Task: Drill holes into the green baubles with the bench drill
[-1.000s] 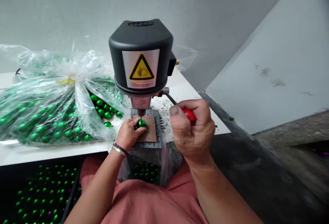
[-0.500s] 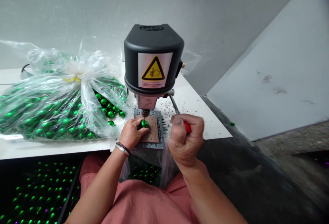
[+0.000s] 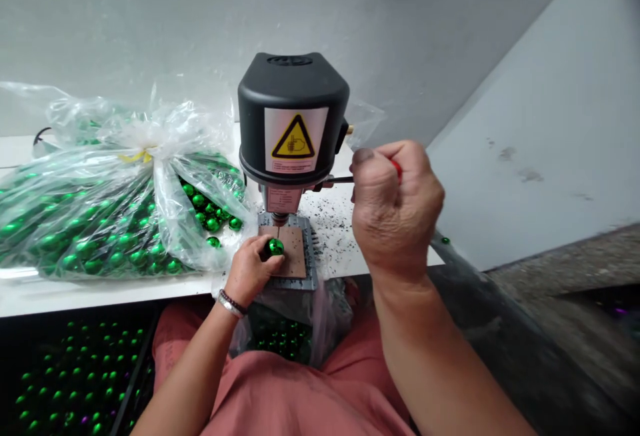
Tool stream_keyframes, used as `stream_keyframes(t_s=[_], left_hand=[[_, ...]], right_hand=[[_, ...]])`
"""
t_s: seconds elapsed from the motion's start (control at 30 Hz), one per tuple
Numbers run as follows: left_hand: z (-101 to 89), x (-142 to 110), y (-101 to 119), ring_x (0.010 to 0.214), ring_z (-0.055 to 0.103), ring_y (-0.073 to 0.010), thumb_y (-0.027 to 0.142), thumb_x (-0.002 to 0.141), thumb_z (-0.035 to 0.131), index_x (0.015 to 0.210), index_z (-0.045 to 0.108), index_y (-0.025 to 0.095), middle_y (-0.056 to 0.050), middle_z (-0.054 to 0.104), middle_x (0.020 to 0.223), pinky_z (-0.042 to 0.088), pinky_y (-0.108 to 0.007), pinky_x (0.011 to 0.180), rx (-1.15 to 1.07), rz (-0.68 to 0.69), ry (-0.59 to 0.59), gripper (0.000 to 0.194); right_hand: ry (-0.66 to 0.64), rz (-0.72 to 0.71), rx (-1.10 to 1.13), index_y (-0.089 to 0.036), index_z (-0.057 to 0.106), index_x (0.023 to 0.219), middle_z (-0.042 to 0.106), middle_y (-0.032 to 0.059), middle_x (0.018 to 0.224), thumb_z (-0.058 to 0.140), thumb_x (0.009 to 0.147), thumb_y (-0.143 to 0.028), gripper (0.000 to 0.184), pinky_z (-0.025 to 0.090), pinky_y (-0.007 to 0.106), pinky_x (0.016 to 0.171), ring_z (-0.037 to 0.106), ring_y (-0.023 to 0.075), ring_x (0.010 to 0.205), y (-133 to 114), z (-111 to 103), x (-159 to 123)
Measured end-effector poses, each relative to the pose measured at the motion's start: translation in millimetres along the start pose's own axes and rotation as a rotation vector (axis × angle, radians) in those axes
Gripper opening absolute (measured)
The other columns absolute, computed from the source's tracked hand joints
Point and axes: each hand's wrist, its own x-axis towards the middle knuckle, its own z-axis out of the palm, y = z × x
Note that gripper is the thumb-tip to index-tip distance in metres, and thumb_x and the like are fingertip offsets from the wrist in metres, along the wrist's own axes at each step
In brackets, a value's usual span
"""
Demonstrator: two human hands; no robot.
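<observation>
A dark bench drill press [image 3: 294,96] with a yellow warning label stands at the middle of the table. My left hand [image 3: 250,268] pinches a shiny green ball [image 3: 275,247] between thumb and fingers, over a brown board [image 3: 296,256] on the drill's grey metal base [image 3: 310,275]. The thin drill bit [image 3: 279,231] points down just above the ball; whether they touch I cannot tell. On the right, my right hand [image 3: 397,213] is wrapped around the red knob [image 3: 397,169] of the drill's feed lever [image 3: 343,179], which sticks out sideways.
A large tied clear plastic bag [image 3: 100,223] full of green balls covers the table's left side, some balls showing at its opening. Dark shavings lie on the white table [image 3: 340,249]. Below left is a dark crate of green balls [image 3: 75,376]; a plastic bag with balls [image 3: 280,336] hangs between the knees.
My right hand has risen and moved right, swinging the lever up. The drill bit has lifted from the green ball. My left hand, still holding the ball, has shifted slightly left and down.
</observation>
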Motion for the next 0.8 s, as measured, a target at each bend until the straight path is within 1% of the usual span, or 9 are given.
stream_keyframes(t_s=[0.07, 0.17, 0.27, 0.43, 0.67, 0.8], left_hand=[[-6.4, -11, 1, 0.096, 0.058, -0.0188, 0.025, 0.07, 0.062, 0.108, 0.061, 0.015, -0.009, 0.061, 0.104, 0.044, -0.033, 0.089, -0.07, 0.014, -0.013, 0.04], [-17.8, -31, 5, 0.101, 0.056, -0.0183, 0.024, 0.071, 0.061, 0.111, 0.059, 0.018, -0.008, 0.057, 0.111, 0.045, -0.034, 0.091, -0.214, 0.035, -0.067, 0.041], [-26.8, -51, 10, 0.104, 0.054, -0.0181, 0.023, 0.071, 0.061, 0.112, 0.058, 0.021, -0.007, 0.055, 0.112, 0.045, -0.033, 0.09, -0.342, 0.044, -0.12, 0.041], [-34.5, -77, 13, 0.101, 0.054, -0.0178, 0.022, 0.071, 0.062, 0.112, 0.058, 0.024, -0.007, 0.053, 0.112, 0.048, -0.03, 0.086, -0.483, 0.037, -0.172, 0.041], [-42.8, -101, 15, 0.103, 0.053, -0.0189, 0.025, 0.071, 0.064, 0.112, 0.059, 0.024, -0.007, 0.053, 0.111, 0.047, -0.03, 0.087, -0.527, -0.007, -0.191, 0.042], [-42.1, -108, 9, 0.105, 0.052, -0.0189, 0.027, 0.073, 0.063, 0.117, 0.056, 0.025, -0.007, 0.053, 0.114, 0.046, -0.033, 0.091, -0.45, 0.028, -0.222, 0.045]], right_hand=[[-0.013, 0.027, 0.015, -0.018, 0.048, 0.069, 0.044, -0.0057, 0.051, 0.046, 0.082, -0.038, 0.023, 0.036, 0.02, 0.049, 0.042, 0.0051, 0.047, 0, 1, 1], [-0.021, 0.063, 0.058, -0.018, 0.048, 0.071, 0.046, -0.0053, 0.054, 0.044, 0.083, -0.041, 0.026, 0.036, 0.022, 0.05, 0.043, 0.0054, 0.047, 0, 3, -2], [-0.016, 0.07, 0.088, -0.019, 0.047, 0.07, 0.045, -0.0049, 0.055, 0.044, 0.083, -0.041, 0.025, 0.036, 0.022, 0.05, 0.042, 0.0058, 0.047, 0, 3, -4], [-0.037, 0.091, 0.107, -0.02, 0.045, 0.071, 0.045, -0.0041, 0.058, 0.046, 0.081, -0.041, 0.023, 0.035, 0.022, 0.051, 0.042, 0.0064, 0.05, 3, 4, -5], [-0.05, 0.107, 0.147, -0.019, 0.043, 0.07, 0.043, -0.0045, 0.058, 0.047, 0.08, -0.04, 0.024, 0.035, 0.021, 0.051, 0.041, 0.006, 0.051, 3, 2, -8], [-0.053, 0.102, 0.159, -0.019, 0.043, 0.07, 0.043, -0.0041, 0.058, 0.047, 0.08, -0.04, 0.024, 0.035, 0.021, 0.05, 0.041, 0.0066, 0.051, 3, 2, -10]])
